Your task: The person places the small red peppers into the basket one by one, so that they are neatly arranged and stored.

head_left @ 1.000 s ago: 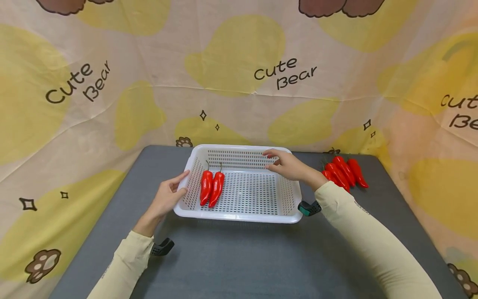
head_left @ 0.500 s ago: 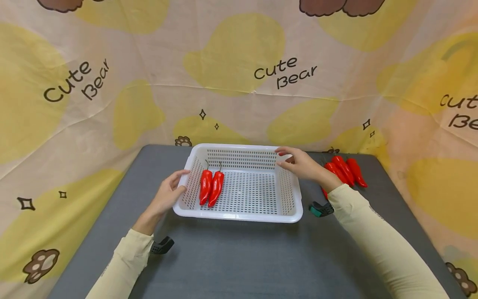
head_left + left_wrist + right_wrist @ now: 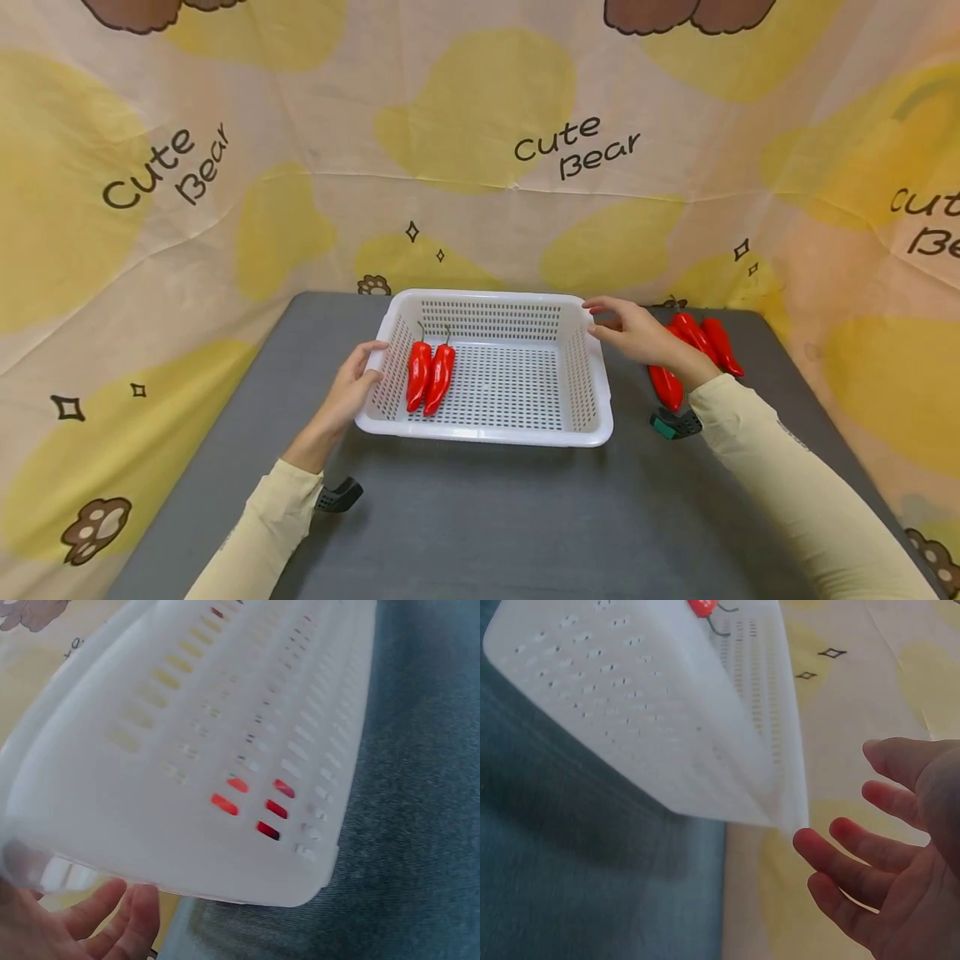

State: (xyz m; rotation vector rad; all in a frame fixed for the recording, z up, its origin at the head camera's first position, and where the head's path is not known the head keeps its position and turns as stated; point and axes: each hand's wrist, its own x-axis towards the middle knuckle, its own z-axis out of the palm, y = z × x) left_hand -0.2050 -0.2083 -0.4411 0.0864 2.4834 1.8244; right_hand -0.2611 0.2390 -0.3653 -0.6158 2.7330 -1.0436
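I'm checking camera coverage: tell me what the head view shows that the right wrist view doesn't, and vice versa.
Only the head view shows the bare left hand at the rim of the white perforated plastic basket, and the long glossy red peppers on the grey table right of it.

Only the right wrist view shows the outer face of the basket's right wall.

Both show the basket, the bare right hand, the yellow-patterned cloth backdrop and red pepper inside the basket.

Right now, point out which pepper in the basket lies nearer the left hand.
The left pepper of the pair in the basket; the right pepper lies beyond it from the left hand.
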